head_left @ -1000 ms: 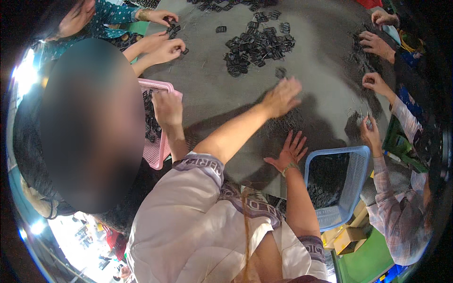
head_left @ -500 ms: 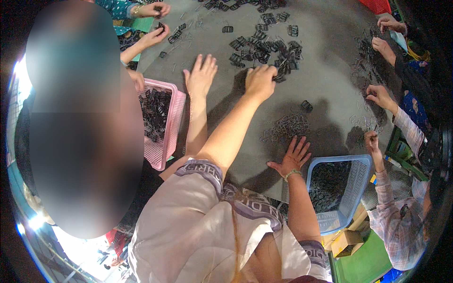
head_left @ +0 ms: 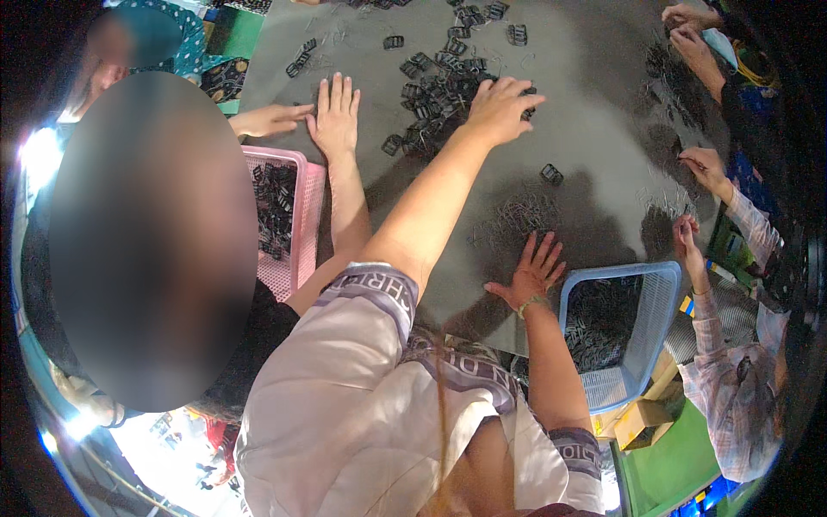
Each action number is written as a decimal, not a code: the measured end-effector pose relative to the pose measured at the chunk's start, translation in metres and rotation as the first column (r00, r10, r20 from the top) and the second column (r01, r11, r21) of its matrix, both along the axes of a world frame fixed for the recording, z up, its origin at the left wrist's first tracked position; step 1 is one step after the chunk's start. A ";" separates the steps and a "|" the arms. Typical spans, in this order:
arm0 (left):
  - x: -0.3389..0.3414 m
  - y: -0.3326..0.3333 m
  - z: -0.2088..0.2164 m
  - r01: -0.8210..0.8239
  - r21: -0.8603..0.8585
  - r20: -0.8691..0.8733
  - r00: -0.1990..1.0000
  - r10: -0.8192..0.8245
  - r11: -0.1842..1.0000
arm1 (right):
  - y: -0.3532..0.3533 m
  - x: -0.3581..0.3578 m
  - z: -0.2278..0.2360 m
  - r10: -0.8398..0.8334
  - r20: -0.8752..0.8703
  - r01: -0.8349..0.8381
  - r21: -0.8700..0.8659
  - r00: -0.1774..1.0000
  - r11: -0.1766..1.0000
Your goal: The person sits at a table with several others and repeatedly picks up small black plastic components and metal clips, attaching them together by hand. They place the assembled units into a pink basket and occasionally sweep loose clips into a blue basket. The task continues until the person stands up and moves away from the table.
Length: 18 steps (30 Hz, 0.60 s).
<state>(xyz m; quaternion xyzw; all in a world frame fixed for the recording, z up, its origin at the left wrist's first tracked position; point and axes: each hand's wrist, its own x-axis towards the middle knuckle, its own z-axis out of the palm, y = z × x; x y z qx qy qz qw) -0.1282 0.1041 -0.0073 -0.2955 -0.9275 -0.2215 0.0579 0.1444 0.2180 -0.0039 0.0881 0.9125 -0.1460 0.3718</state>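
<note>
Black slotted buckles point(head_left: 424, 109) are lying jumbled and overlapping; your left hand point(head_left: 500, 112) is arching over them, loosely splayed; your right hand point(head_left: 534, 277) is resting flat, unclenched.

Black slotted buckles point(head_left: 438, 102) lie heaped on a grey tabletop point(head_left: 594, 112), one lone buckle point(head_left: 551, 174) near piled wire-like pins point(head_left: 515, 215).

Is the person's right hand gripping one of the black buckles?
No, the right hand is spread open on the grey tabletop, beside the blue basket.
</note>
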 end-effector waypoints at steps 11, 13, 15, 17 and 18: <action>-0.041 -0.028 0.031 -0.427 0.647 0.668 0.717 -0.199 0.632 | 0.001 -0.009 0.013 -0.039 0.064 0.041 -0.027 0.997 0.999; -0.040 -0.032 0.034 -0.565 0.661 0.748 0.544 -0.380 0.493 | 0.001 -0.011 0.014 -0.037 0.063 0.039 -0.030 0.997 0.999; -0.034 -0.028 0.037 -0.518 0.464 0.856 0.470 -0.213 0.719 | 0.001 -0.010 0.014 -0.039 0.053 0.040 -0.030 0.998 0.999; -0.008 -0.005 0.047 -0.119 -0.022 0.603 0.791 0.108 0.993 | 0.004 -0.009 0.012 -0.047 0.064 0.048 -0.016 0.997 0.999; 0.003 -0.002 0.041 -0.101 -0.087 0.468 0.874 0.130 0.991 | 0.002 -0.010 0.014 -0.040 0.061 0.041 -0.022 0.997 0.999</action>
